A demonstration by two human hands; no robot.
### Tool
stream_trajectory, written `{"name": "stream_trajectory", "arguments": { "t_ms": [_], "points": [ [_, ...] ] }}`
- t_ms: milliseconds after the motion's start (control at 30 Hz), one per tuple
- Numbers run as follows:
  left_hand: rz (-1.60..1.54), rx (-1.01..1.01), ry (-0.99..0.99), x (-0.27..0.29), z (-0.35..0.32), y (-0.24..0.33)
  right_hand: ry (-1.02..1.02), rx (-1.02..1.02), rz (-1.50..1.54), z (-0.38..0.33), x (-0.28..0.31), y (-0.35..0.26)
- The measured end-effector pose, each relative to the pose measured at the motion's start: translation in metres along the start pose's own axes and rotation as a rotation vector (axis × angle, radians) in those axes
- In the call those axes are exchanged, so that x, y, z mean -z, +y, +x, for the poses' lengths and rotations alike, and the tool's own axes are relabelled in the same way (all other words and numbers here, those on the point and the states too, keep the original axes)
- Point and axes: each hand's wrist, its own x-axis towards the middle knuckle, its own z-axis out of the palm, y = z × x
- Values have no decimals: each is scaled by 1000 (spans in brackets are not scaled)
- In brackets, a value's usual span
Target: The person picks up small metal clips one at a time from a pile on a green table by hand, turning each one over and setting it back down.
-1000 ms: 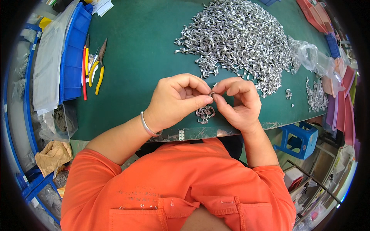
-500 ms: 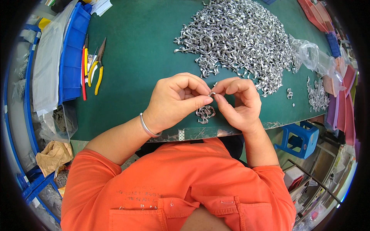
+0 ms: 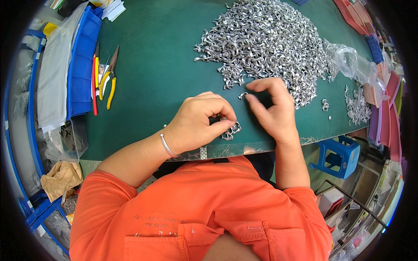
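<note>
Roughly: left hand [image 3: 201, 124] fingers curled over small cluster [image 3: 230, 130]; right hand [image 3: 272, 108] fingers pinch one metal piece [image 3: 242, 95].

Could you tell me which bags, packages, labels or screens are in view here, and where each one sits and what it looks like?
Clear plastic bag: crumpled and see-through, on the green table right of the big metal parts pile.
Long clear plastic bag: flat, whitish, lying across the blue bin at the left.
Crumpled brown paper: tan wad, lower left beside the table.
Small printed patch: on the table's near edge, pale, too small to make out.
No screens visible.
</note>
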Motion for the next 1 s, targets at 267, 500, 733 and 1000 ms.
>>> {"name": "stream_trajectory", "arguments": {
  "t_ms": [267, 500, 733, 1000],
  "points": [
    [-626, 382, 123, -2, 4, 4, 5, 210, 257, -1, -7, -18],
    [-642, 329, 121, 0, 3, 0, 47, 121, 326, -2, -8, -12],
    [-342, 87, 186, -4, 0, -2, -193, 62, 6, 4, -7, -11],
    [-41, -21, 118, -1, 1, 3, -68, 47, 80, 1, -8, -10]
  ]
}}
